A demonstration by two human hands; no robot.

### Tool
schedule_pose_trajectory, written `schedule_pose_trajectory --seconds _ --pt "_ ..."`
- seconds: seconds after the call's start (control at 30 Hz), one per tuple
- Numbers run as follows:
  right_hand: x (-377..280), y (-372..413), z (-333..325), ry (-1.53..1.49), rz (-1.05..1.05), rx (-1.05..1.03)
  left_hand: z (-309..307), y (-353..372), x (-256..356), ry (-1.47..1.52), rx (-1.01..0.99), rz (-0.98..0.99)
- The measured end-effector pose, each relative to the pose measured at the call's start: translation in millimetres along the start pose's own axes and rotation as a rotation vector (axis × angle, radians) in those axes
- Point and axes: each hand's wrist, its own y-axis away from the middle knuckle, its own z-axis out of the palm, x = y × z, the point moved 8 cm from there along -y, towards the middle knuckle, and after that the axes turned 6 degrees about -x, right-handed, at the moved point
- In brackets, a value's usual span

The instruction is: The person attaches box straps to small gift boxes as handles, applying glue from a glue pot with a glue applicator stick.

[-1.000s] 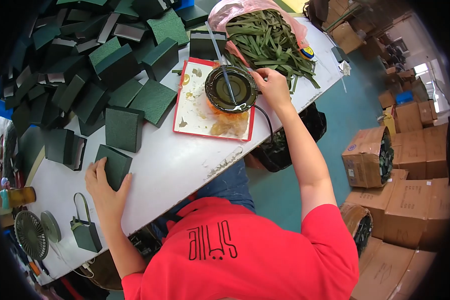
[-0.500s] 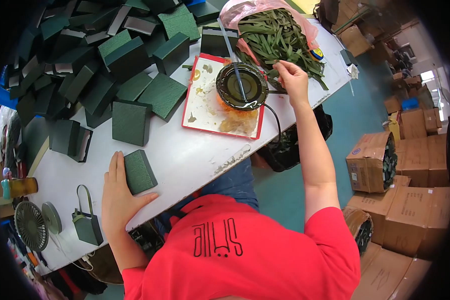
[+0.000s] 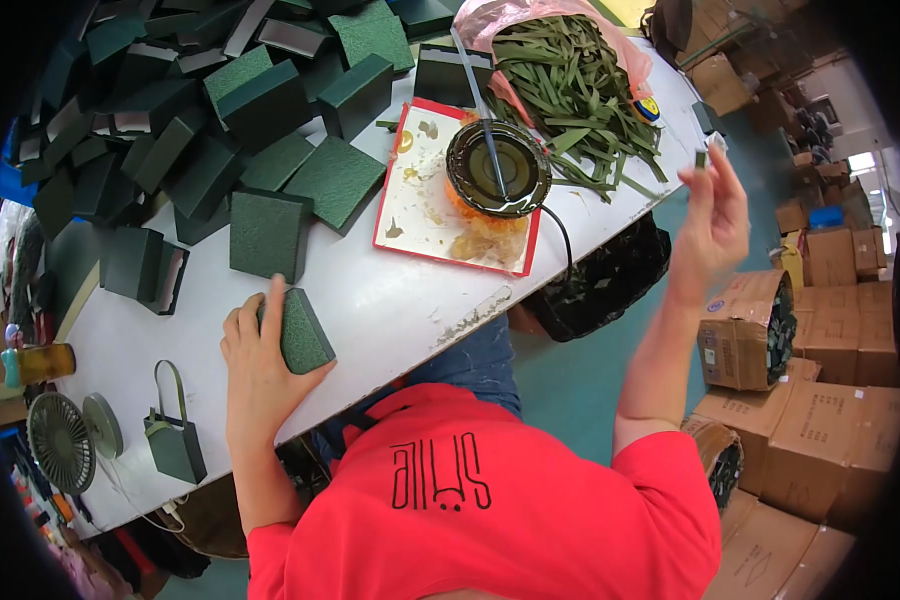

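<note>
Place: workshop;
Worktable [image 3: 370, 312]: many alike green boxes [image 3: 269, 235], heaped strips [image 3: 575, 85] on it;
Cartons [image 3: 805, 430]: stacked right of the worktable

green box [image 3: 308, 334]: textured, matt | tabletop [image 3: 370, 310]: smooth, glossy | pink bag [image 3: 627, 58]: plastic | cartons [image 3: 812, 425]: cardboard

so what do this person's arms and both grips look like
The left grip and right grip are ungloved human hands. The forearms are bare, with no watch or bracelet visible. Above them are the short sleeves of a red shirt, plain apart from black lettering on the body.
</note>
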Motion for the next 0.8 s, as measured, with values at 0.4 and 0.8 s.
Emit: schedule_pose_trajectory --seconds 0.4,0.8 --pt "42 136 96 -0.81 1.016 -0.554 -22 14 -7 0.107 -0.403 0.059" --pt "58 138 119 -0.754 1.014 -0.551 3 20 26 -0.151 -0.288 0.348"
